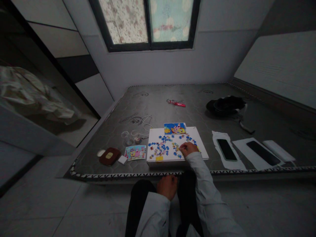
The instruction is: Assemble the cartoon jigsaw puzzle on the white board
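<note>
Loose blue and yellow jigsaw pieces (161,147) are spread over a flat white box (200,144) in front of me. My right hand (189,148) is over the right part of the pieces, thumb and fingers drawn together at the surface among them. Whatever lies between those fingertips is too small to make out. Down between my knees, below the front edge, rests my left hand (167,187), its fingers curled and nothing visible in them. A colourful cartoon picture card (175,128) lies at the box's far edge.
Left of the box are a second cartoon card (135,152), a brown case (110,156), a small white block (122,160) and clear cups (126,135). To the right lies a phone (226,149). Farther back sit a black bag (225,106) and a red packet (176,103).
</note>
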Motion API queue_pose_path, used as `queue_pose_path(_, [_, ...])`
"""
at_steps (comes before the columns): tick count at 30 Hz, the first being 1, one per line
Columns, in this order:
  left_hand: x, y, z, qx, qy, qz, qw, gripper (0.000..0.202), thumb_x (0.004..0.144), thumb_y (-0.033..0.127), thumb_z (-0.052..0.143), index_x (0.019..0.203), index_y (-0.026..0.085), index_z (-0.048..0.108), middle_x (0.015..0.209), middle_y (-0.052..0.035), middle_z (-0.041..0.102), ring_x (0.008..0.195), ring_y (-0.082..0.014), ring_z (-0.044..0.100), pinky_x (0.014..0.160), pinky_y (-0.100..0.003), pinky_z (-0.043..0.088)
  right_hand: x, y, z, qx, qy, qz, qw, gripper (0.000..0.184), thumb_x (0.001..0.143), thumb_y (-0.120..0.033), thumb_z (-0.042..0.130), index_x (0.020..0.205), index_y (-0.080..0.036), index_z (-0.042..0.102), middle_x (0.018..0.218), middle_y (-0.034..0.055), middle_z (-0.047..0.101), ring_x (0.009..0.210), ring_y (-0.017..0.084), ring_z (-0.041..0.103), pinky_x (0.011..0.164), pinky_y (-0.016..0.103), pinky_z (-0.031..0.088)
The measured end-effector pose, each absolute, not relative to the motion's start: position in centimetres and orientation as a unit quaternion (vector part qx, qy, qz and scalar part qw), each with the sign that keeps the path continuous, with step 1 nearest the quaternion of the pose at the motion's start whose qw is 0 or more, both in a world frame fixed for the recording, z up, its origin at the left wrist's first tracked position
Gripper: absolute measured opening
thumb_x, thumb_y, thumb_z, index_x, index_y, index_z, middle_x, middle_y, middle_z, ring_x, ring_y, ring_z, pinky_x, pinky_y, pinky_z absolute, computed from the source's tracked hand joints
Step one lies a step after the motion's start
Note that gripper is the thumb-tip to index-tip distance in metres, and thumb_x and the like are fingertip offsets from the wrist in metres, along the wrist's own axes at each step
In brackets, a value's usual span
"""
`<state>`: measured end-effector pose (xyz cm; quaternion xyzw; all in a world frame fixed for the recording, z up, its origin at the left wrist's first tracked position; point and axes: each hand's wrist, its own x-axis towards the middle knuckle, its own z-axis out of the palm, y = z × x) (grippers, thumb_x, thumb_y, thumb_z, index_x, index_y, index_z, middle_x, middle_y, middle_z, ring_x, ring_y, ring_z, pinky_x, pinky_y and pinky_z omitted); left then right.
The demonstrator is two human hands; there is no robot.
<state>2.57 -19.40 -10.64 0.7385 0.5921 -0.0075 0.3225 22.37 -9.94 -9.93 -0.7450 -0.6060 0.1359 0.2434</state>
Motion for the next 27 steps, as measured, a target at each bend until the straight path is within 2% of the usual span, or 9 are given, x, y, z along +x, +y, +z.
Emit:
queue_pose_path(17, [2.6,-19.4,-10.4,0.735,0.592,-0.005,0.33,0.036,0.093,0.038,0.038,0.096,0.025,0.071,0.098,-0.0069,0.074,0.097,-0.0251,0.068,0.08,-0.032,0.048,22.6,-9.8,-9.9,-0.741,-0.613,0.095,0.258,0.016,0.08,-0.034,0.062,0.083,-0.022,0.072,0.078,0.003,0.065,0.078,0.017,0.058,0.073,0.028,0.042])
queue_pose_path(27, [2.6,-19.4,-10.4,0.731,0.597,-0.007,0.331,0.036,0.093,0.039,0.04,0.097,0.025,0.072,0.099,-0.0071,0.074,0.095,-0.0251,0.068,0.079,-0.032,0.048,21.4,-9.7,-9.6,-0.731,-0.645,0.127,0.185,0.026,0.072,-0.041,0.072,0.094,-0.027,0.075,0.092,0.0047,0.065,0.088,0.019,0.058,0.08,0.031,0.041])
